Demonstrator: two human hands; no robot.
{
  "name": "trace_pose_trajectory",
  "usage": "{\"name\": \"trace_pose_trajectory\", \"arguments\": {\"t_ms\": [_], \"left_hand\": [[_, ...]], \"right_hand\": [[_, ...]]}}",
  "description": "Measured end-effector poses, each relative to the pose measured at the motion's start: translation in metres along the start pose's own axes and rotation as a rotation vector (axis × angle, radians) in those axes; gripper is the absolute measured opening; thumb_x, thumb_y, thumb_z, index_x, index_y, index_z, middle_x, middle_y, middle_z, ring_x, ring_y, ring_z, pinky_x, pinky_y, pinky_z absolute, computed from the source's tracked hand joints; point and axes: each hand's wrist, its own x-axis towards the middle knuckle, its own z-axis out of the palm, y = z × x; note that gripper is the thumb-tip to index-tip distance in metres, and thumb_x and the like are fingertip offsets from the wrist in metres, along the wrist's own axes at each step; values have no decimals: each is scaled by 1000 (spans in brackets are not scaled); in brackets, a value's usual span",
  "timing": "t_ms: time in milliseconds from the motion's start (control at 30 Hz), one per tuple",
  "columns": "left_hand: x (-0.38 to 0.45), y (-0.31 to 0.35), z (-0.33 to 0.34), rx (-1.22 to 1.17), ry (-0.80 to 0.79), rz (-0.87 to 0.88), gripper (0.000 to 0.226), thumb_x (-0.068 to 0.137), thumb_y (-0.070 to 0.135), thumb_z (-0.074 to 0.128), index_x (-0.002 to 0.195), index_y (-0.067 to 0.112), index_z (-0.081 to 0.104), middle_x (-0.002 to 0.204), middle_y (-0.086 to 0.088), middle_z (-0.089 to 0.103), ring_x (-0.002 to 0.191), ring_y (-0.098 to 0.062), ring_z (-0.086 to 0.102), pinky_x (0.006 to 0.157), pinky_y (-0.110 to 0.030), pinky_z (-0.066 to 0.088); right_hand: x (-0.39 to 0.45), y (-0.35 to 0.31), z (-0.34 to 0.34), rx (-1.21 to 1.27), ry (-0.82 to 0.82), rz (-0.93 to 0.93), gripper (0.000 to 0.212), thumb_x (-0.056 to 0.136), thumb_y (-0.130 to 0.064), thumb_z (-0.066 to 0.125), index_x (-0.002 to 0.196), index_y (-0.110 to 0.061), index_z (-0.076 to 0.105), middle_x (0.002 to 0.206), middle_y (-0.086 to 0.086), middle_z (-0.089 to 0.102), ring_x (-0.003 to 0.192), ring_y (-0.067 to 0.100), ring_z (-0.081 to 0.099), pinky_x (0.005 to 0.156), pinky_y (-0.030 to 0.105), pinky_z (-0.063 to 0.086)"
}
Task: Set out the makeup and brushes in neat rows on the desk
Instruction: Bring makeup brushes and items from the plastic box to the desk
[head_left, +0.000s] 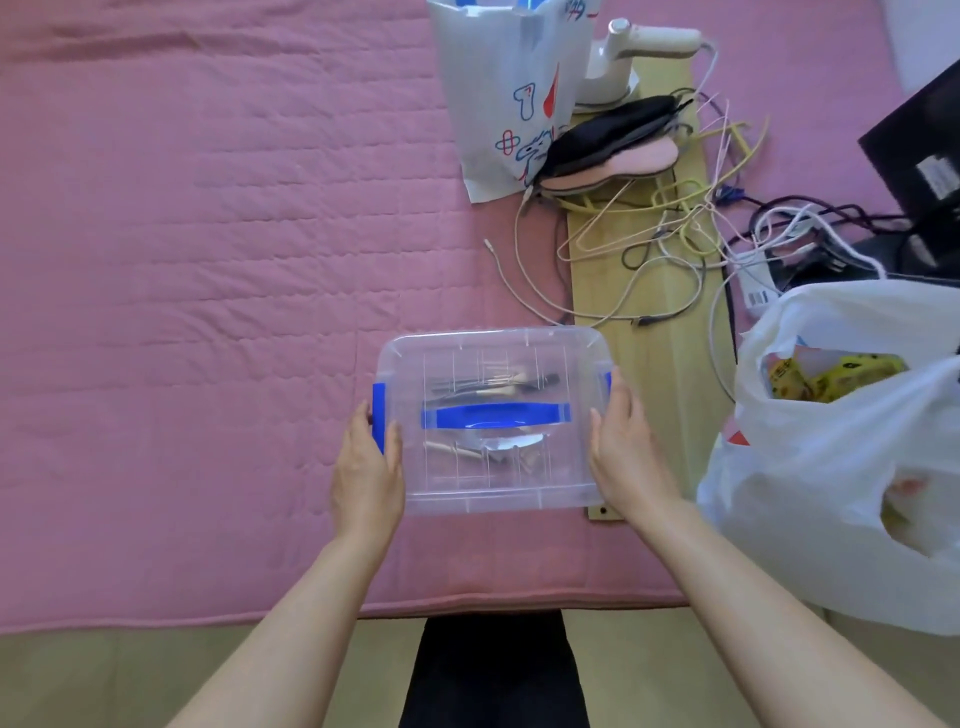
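Surface: a pink quilted cover fills most of the view, its near edge ending above a tan floor strip.
Board: a pale wooden plank lies on the cover to the right, running from far to near.
White bag: a large white plastic carrier bag sits at the right, open at the top, yellow packets showing inside.
Paper bag: a white paper bag with blue and red drawings stands at the far end, just left of the plank.
Box: a clear plastic storage box with a blue carry handle and blue side clips rests on the cover in the near centre, its right side over the plank's edge, its lid on.
Contents: the makeup brushes show dimly through the lid; other items inside are too blurred to name.
Left hand: the left hand grips the box's left end, thumb on top beside the blue clip, fingers curled over the side.
Right hand: the right hand lies flat against the box's right end, fingers straight and together.
Cables: a tangle of white, yellow and dark cords lies across the plank's far part.
Steamer: a white handheld appliance stands at the plank's far end.
Pouches: flat black and pink fabric pieces lie stacked near it.
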Motion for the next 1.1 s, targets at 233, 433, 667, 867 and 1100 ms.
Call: {"name": "trace_pose_trajectory", "arguments": {"t_ms": [233,433,667,867,1100], "left_hand": [[10,-11,15,-89,125,7,31,99,39,40,120,20,54,111,0,59,89,-23,56,72,-33,40],[11,-8,23,-83,198,28,27,101,26,42,116,11,59,99,-9,61,83,-26,53,69,-32,35],[12,-6,24,-67,214,16,29,102,21,40,119,7,60,97,-13,61,86,-33,55,70,-31,33],[14,-3,27,-133,227,-107,32,102,21,38,116,4,61,103,-15,62,92,-35,55,75,-36,36],[21,0,28,-307,198,-442,38,100,21,32,63,14,38,61,0,42,62,-24,34,62,-33,23]], "right_hand": [[7,18,12,144,24,33,54,100,-22,25,148,-39,6,134,9,46,110,30,52,81,38,41],[9,20,18,138,61,56,60,97,-15,22,147,-42,4,126,7,51,98,25,51,78,33,37],[12,19,18,140,117,118,67,92,-1,29,151,-31,14,87,-2,52,70,21,47,60,31,34],[18,15,13,85,80,221,72,89,-1,31,151,-30,13,86,7,56,58,20,43,44,28,24],[17,20,19,97,91,286,67,89,-3,27,150,-29,15,118,16,59,83,32,54,62,35,39]]}}
